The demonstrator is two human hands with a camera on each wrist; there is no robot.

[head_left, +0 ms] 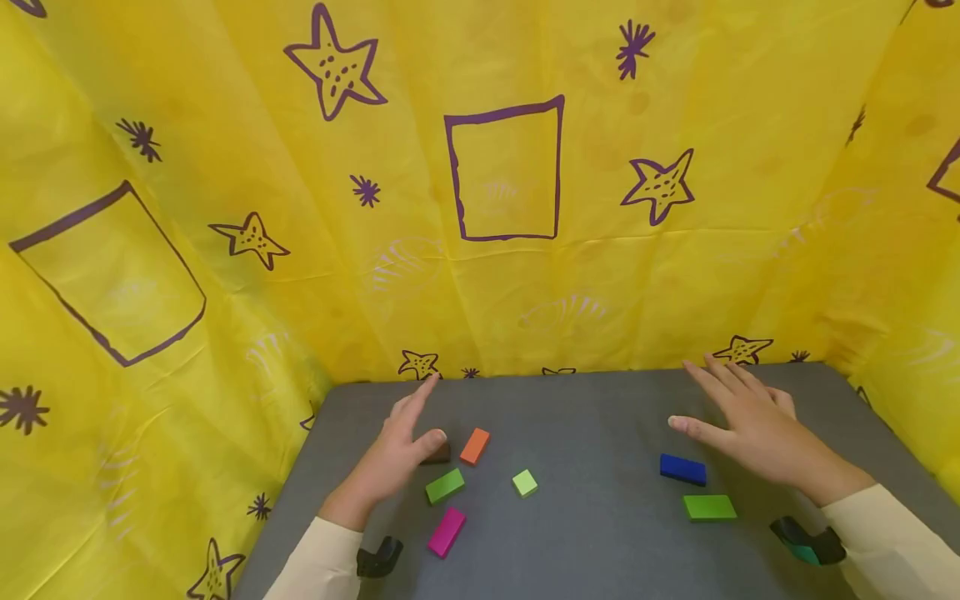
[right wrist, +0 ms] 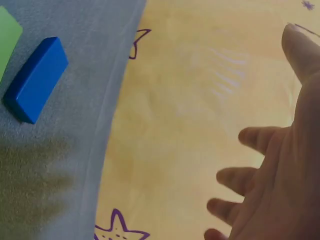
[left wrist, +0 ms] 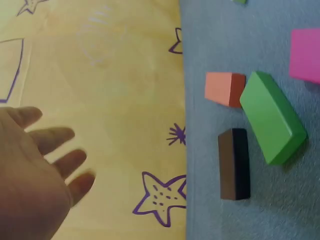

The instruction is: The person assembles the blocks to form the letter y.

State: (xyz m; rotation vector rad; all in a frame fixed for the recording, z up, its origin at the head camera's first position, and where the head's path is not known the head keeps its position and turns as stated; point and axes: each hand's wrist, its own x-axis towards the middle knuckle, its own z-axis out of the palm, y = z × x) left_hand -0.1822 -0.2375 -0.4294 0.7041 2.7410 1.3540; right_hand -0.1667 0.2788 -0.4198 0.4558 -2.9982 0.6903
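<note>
Head view: two bare hands are held raised over a gray table (head_left: 592,442), well apart from each other. Clock directions are read in this view.

Left hand (head_left: 390,454): the grip is spread wide, with fingers extended and thumb set apart; nothing is held. A dark brown block (head_left: 440,455) is located at 3 o'clock from this hand, partly hidden by the thumb. An orange block (head_left: 475,447) is placed farther out at 3 o'clock. A green block (head_left: 446,487) is found at 4 o'clock and a magenta block (head_left: 447,533) at 5 o'clock. In the left wrist view, the dark brown block is seen unobstructed, near the green block.

Right hand (head_left: 757,433): the grip is likewise spread wide, with the thumb held away from the extended fingers; nothing is held. A blue block (head_left: 683,469) is positioned at 8 o'clock from this hand, and a bright green block (head_left: 710,508) at 7 o'clock. Finger shadows are cast on the table in the right wrist view.

A small light green block (head_left: 525,483) is set between the two groups, nearer the left one. The table is backed at 12 o'clock by a yellow curtain (head_left: 510,308) printed with purple starfish.
</note>
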